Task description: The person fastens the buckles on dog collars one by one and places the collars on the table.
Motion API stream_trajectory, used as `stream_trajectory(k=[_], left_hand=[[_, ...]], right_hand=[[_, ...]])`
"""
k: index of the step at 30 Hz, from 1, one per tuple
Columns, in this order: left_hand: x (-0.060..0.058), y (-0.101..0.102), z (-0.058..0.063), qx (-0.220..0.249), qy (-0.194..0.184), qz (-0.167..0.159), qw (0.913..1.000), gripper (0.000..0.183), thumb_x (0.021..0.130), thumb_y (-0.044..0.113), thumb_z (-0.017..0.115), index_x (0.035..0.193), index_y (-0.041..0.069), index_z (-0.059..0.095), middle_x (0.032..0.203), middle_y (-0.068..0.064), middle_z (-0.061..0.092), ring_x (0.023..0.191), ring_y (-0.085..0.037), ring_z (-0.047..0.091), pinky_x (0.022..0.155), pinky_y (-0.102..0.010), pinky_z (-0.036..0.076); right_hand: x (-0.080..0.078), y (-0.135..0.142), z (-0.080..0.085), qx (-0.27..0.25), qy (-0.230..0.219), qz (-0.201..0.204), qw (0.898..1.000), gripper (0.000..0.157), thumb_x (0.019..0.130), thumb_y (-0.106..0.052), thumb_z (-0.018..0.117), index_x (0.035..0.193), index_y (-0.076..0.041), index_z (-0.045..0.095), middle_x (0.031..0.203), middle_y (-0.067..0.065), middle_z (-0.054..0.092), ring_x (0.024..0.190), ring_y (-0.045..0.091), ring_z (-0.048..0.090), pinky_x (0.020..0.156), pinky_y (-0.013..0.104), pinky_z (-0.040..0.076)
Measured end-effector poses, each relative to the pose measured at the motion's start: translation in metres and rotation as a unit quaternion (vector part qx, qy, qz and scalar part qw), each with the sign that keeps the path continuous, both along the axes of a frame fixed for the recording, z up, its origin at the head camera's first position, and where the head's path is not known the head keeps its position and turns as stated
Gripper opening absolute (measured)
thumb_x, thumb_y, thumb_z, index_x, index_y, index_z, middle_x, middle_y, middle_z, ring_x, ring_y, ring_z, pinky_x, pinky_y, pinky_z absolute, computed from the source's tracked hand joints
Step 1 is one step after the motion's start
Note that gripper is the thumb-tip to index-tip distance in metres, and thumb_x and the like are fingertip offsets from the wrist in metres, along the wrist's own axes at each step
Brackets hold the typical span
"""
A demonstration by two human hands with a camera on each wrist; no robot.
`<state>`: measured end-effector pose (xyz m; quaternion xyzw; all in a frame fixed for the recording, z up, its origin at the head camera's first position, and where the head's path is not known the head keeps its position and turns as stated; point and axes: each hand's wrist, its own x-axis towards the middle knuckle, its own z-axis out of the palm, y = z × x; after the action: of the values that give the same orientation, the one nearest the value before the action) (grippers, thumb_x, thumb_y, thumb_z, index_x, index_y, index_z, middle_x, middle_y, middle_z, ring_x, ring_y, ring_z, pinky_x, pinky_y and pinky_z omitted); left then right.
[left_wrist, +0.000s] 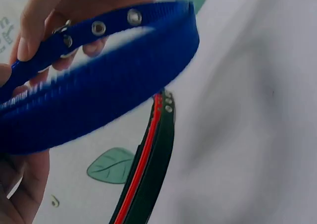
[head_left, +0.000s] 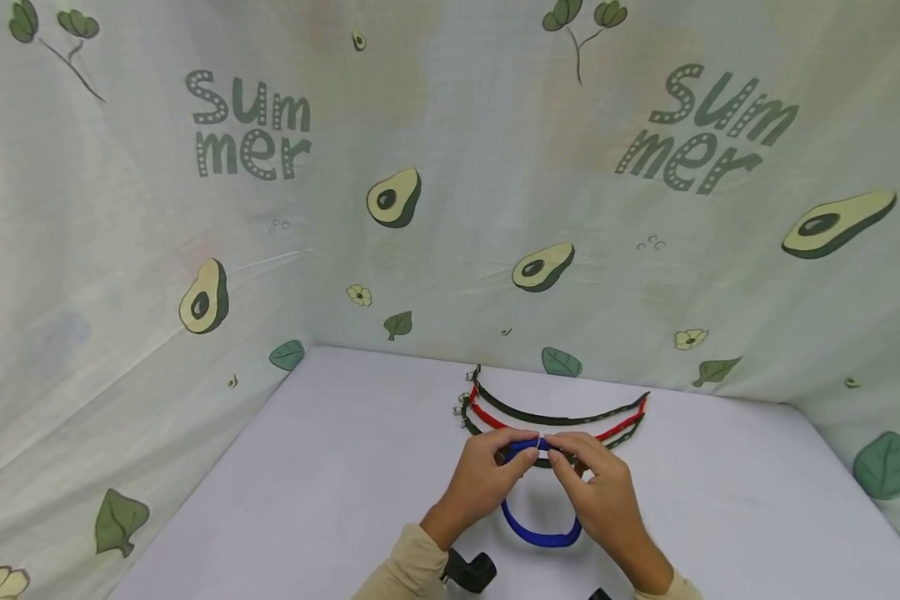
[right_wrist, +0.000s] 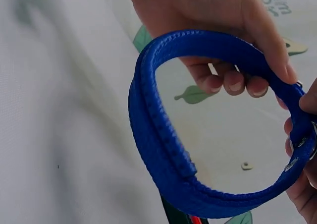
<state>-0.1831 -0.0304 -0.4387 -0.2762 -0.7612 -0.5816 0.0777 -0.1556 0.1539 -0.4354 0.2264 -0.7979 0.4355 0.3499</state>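
Observation:
A blue collar is bent into a closed loop that hangs below both hands. At the loop's top, the left hand pinches one side between thumb and fingers. Close beside it, the right hand pinches the strap too, the fingertips of both hands nearly meeting. Metal eyelets line the strap in the left wrist view. A metal buckle shows at the right edge of the right wrist view, partly hidden by fingers. A thicker padded band runs along the loop's outer side.
Behind the hands, a dark collar, a red collar and a dark green collar lie curved on the white table. A printed curtain stands behind. A black device sits by the left wrist.

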Motion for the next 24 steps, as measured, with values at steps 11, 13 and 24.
stream_trajectory(k=[11,13,24], left_hand=[[-0.002,-0.003,-0.003,-0.103,0.142,0.072,0.9818,0.026,0.100,0.025,0.065,0.119,0.012,0.075,0.089,0.006,0.071,0.069,-0.001,0.052,0.055,-0.014,0.046],[-0.002,-0.003,-0.005,-0.104,0.152,0.085,0.9792,0.025,0.100,0.025,0.064,0.117,0.010,0.076,0.087,0.006,0.071,0.068,0.000,0.052,0.055,-0.013,0.045],[-0.002,-0.008,-0.013,-0.059,0.146,0.172,0.9724,0.021,0.096,0.024,0.070,0.107,0.008,0.078,0.072,0.009,0.064,0.060,0.000,0.049,0.048,-0.016,0.042]], right_hand=[[0.002,-0.002,-0.001,-0.024,-0.114,-0.041,0.992,0.025,0.088,-0.004,0.076,0.112,-0.011,0.074,0.101,-0.007,0.070,0.079,0.008,0.064,0.064,0.023,0.054],[0.003,-0.003,-0.001,-0.027,-0.143,-0.043,0.988,0.024,0.089,-0.006,0.075,0.113,-0.011,0.073,0.102,-0.006,0.070,0.080,0.008,0.065,0.065,0.024,0.054],[0.006,-0.004,0.005,-0.088,-0.299,0.002,0.950,0.038,0.095,-0.014,0.070,0.130,-0.008,0.056,0.104,0.008,0.064,0.080,0.018,0.068,0.061,0.031,0.057]])
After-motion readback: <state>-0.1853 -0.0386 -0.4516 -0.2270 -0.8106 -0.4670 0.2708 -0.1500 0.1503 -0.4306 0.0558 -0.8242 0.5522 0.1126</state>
